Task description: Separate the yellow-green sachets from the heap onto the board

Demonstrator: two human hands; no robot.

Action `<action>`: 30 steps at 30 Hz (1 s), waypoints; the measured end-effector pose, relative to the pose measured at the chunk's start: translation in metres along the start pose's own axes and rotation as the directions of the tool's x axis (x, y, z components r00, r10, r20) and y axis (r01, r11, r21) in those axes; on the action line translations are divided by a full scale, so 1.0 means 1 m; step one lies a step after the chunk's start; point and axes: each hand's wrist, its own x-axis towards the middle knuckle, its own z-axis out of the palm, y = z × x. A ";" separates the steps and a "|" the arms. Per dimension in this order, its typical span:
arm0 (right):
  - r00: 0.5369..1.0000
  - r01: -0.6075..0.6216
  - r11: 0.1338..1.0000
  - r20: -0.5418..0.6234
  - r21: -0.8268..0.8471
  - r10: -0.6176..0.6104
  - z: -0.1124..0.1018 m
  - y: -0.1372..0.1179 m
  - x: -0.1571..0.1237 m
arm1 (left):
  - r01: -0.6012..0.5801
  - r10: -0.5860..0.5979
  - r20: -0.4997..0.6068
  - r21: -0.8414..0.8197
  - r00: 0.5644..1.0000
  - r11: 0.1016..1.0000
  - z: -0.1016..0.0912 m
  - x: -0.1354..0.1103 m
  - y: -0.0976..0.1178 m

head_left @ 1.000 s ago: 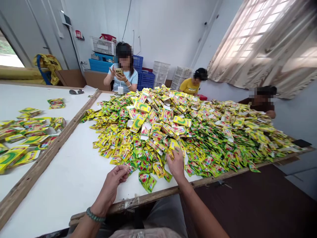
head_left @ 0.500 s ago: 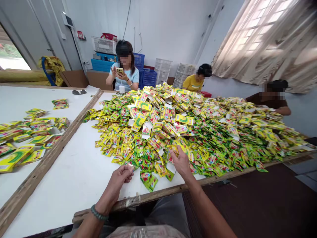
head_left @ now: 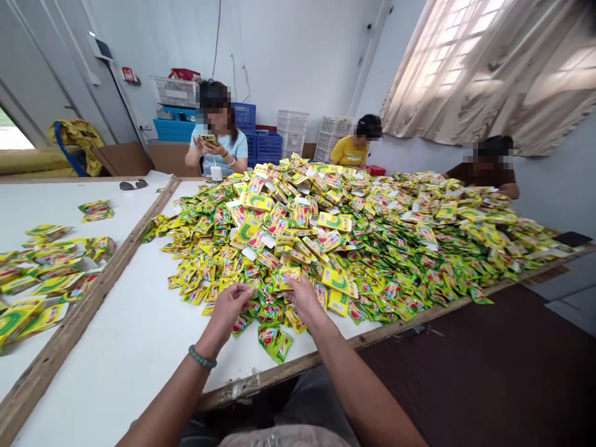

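Observation:
My right hand [head_left: 305, 301] grips a small yellow box [head_left: 287, 277] with a red picture on it, at the near side of the heap. To its left, my left hand [head_left: 233, 304] is closed in a pinch, thumb against fingers. Whatever it may hold is too small to make out. Green sachets [head_left: 267, 304] lie between and just beyond the two hands. Nearer the table edge rests a green sachet with red fruit on it [head_left: 275, 343]. Printed yellow boxes [head_left: 339, 282] lie to the right of my right hand.
A big heap of boxes and sachets [head_left: 395, 242] spreads across the white table [head_left: 139, 323]. A wooden strip [head_left: 93, 292] divides off the left side, where more yellow boxes [head_left: 56, 285] lie. Three people sit beyond the heap, one with a phone [head_left: 209, 140]. Crates [head_left: 267, 146] stand behind.
My right hand has moved left with the yellow box, closer to my left hand. My left hand has risen slightly, away from the table edge. The view has shifted a little.

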 end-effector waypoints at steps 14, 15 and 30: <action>0.862 0.284 0.899 0.499 -0.334 -0.087 0.044 -0.014 -0.030 | -0.020 -0.012 -0.204 -0.157 0.979 0.987 -0.093 -0.021 -0.001; 0.806 0.332 0.850 0.591 -0.409 -0.031 0.045 -0.017 -0.038 | -0.019 -0.001 -0.129 -0.152 0.992 0.988 -0.100 -0.023 0.005; 0.923 0.268 0.817 0.380 -0.510 -0.066 0.070 0.031 -0.046 | 0.090 -0.160 -0.136 -0.419 0.978 0.903 -0.090 -0.067 -0.037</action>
